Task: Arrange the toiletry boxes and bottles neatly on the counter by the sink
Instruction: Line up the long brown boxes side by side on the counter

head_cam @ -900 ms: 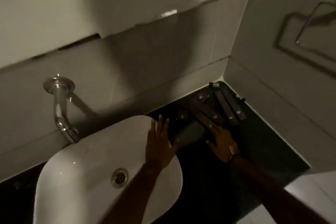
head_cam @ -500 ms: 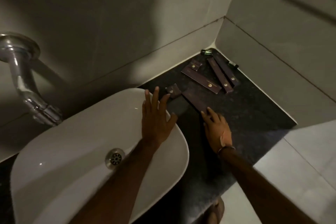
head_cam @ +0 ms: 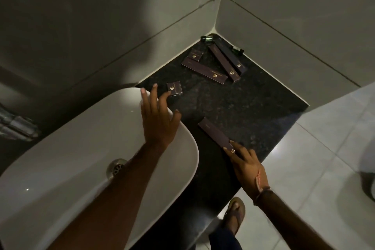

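Note:
Dark purple toiletry boxes lie scattered on the black stone counter [head_cam: 253,111]. My right hand [head_cam: 246,163] grips the near end of one long box [head_cam: 213,133] close to the counter's front edge. My left hand [head_cam: 158,122] hovers with fingers spread over the sink rim, one fingertip at the edge of a small square box [head_cam: 175,88]. Toward the corner lie a long box [head_cam: 204,71], a small box [head_cam: 195,55] and two long boxes side by side [head_cam: 226,62]. Two small dark bottles lie against the walls: one in the corner [head_cam: 207,38], one on the right [head_cam: 237,49].
The white basin [head_cam: 67,148] with its drain [head_cam: 116,167] fills the left. A chrome tap [head_cam: 18,126] juts from the left wall. Tiled walls close the counter at the back and right. Pale floor tiles and my sandalled foot [head_cam: 234,215] lie below the front edge.
My right hand has drawn the long box back toward the counter's front edge. My left hand stays over the sink rim. The view has tilted down.

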Available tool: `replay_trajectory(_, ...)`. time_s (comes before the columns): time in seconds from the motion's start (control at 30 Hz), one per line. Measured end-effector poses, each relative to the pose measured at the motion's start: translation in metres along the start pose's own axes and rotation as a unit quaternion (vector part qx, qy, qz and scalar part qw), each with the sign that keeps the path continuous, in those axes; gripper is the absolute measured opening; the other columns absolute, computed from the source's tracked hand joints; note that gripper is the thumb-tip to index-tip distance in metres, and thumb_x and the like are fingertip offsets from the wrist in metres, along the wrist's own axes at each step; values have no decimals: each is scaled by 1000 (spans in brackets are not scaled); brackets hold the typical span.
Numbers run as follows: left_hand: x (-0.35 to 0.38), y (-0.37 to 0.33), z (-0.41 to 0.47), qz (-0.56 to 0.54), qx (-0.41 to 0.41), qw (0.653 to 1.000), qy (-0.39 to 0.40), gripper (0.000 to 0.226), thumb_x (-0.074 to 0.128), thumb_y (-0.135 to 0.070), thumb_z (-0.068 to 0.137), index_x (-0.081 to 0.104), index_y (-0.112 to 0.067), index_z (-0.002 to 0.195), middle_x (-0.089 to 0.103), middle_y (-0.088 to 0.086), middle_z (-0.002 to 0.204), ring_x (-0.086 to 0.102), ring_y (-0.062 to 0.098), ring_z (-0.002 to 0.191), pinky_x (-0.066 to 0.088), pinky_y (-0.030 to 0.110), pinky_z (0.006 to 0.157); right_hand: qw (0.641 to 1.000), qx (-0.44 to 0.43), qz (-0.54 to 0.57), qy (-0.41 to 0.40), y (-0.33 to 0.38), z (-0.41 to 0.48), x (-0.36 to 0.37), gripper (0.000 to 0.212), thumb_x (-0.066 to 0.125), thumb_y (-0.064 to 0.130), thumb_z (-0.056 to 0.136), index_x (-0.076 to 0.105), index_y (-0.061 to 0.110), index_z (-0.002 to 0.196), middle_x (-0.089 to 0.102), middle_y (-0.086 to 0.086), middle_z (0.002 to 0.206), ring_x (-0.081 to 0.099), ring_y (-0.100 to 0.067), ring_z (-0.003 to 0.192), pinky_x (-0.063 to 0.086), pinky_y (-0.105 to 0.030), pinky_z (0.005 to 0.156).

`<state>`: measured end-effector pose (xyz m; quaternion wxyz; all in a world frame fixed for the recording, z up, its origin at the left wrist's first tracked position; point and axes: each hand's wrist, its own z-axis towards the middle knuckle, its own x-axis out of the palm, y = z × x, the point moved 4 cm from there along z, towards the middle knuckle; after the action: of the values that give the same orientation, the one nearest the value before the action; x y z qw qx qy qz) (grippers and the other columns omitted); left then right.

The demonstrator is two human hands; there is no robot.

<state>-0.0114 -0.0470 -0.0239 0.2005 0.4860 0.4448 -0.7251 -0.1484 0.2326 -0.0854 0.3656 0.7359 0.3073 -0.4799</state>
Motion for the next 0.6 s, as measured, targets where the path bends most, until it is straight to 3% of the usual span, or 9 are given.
replay_trajectory(0.23, 0, -2, 0, -18, 1, 1000, -10, 65, 41, -45, 86, 53, -16, 142, 28, 11, 168, 9, 37, 160, 31, 61, 121, 999, -10, -1, -32, 3, 1, -3, 72, 73, 29, 84, 45, 31, 150, 45, -10, 153, 55, -33, 118, 58, -38, 79)
replay_trajectory(0.3, 0, -1, 0, -21, 3, 1000, -16, 65, 40, -46, 86, 54, -15, 142, 28, 11, 168, 9, 37, 160, 32, 61, 121, 998, -22, 3, -56, 4, 2, -9, 69, 69, 32, 88, 44, 29, 151, 41, -11, 156, 52, -36, 126, 55, -43, 90)
replay_trajectory(0.4, 2, -1, 0, -23, 2, 1000, -18, 64, 39, -46, 86, 53, -17, 141, 26, 10, 169, 8, 37, 160, 32, 61, 121, 992, -1, 53, -112, 1, 16, -26, 70, 63, 47, 91, 39, 28, 154, 30, -7, 163, 33, -33, 144, 35, -52, 113)
replay_trajectory(0.5, 5, 0, 1, -39, -1, 999, -22, 62, 41, -46, 86, 53, -17, 140, 26, 10, 169, 6, 36, 160, 31, 60, 122, 984, 19, 113, -138, 2, 64, -51, 65, 54, 53, 94, 37, 31, 153, 27, 0, 163, 29, -27, 144, 34, -42, 105)
replay_trajectory(0.6, 9, 4, 1, -50, 9, 998, -37, 59, 43, -44, 89, 52, -16, 140, 25, 12, 169, 6, 38, 160, 31, 58, 123, 986, -14, 79, -143, 11, 139, -76, 59, 49, 44, 98, 38, 27, 153, 32, -1, 161, 36, -27, 139, 46, -43, 101)
